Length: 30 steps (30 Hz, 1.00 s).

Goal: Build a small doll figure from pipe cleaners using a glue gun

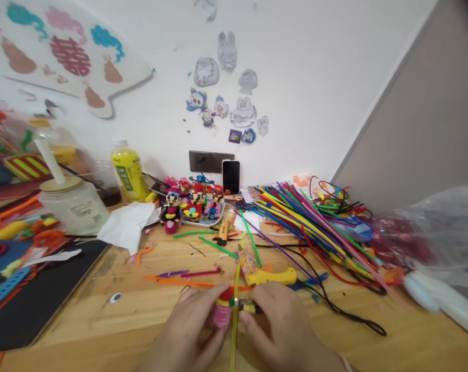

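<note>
Low at the front of the wooden table (102,320), my left hand (191,330) is closed around a small pink wound figure (223,310) with a red and green top. My right hand (280,325) is closed in a pinch right beside it, gripping a yellow pipe cleaner (234,330) that runs up and down between both hands. A yellow glue gun (267,275) lies just beyond my fingers, its black cord (346,312) trailing to the right.
A big heap of coloured pipe cleaners (315,217) covers the right back. Finished figures (195,204) stand on a tray by a phone (231,176). A jar (73,204), yellow bottle (128,173) and tissue (127,225) sit left; plastic bag (443,232) right.
</note>
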Each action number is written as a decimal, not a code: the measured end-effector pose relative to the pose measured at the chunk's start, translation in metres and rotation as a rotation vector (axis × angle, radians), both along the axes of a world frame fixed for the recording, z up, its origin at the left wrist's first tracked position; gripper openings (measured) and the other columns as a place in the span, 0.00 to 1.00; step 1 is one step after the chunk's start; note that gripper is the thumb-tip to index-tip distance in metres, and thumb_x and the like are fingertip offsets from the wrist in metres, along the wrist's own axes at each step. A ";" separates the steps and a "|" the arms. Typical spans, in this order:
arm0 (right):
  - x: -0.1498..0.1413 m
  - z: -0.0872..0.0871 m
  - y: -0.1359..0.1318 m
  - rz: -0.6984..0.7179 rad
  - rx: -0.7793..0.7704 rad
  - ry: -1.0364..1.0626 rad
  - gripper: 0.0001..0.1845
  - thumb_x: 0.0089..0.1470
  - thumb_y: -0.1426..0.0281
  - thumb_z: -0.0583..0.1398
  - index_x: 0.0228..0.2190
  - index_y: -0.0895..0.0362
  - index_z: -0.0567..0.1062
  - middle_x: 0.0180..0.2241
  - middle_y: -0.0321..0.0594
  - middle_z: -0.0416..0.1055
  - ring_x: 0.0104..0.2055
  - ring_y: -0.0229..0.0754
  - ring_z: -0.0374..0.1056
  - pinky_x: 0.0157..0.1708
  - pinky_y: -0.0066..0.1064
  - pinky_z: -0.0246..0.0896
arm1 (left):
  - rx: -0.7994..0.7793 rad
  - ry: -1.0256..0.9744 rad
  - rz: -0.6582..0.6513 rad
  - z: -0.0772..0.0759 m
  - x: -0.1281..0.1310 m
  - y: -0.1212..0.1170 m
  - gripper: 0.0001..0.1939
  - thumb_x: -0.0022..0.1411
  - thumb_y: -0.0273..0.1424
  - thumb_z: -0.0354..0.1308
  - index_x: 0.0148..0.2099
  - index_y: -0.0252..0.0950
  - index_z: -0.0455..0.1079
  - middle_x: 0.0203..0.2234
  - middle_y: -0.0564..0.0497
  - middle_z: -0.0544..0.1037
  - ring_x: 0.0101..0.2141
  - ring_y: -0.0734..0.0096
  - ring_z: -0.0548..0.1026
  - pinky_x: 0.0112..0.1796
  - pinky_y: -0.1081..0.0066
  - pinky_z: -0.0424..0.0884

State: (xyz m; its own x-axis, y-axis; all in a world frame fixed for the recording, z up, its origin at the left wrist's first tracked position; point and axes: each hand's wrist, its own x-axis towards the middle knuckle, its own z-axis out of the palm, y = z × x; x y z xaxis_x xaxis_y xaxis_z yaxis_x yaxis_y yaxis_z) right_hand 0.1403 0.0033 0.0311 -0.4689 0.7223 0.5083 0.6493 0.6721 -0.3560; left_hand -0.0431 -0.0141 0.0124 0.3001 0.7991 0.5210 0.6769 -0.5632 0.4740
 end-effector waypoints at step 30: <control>0.041 -0.023 0.076 -0.364 0.072 0.002 0.11 0.49 0.79 0.53 0.34 0.58 0.72 0.35 0.47 0.67 0.41 0.52 0.59 0.41 0.42 0.57 | -0.117 0.109 0.334 -0.010 -0.031 0.030 0.21 0.48 0.40 0.61 0.45 0.37 0.71 0.39 0.42 0.75 0.41 0.53 0.73 0.41 0.55 0.69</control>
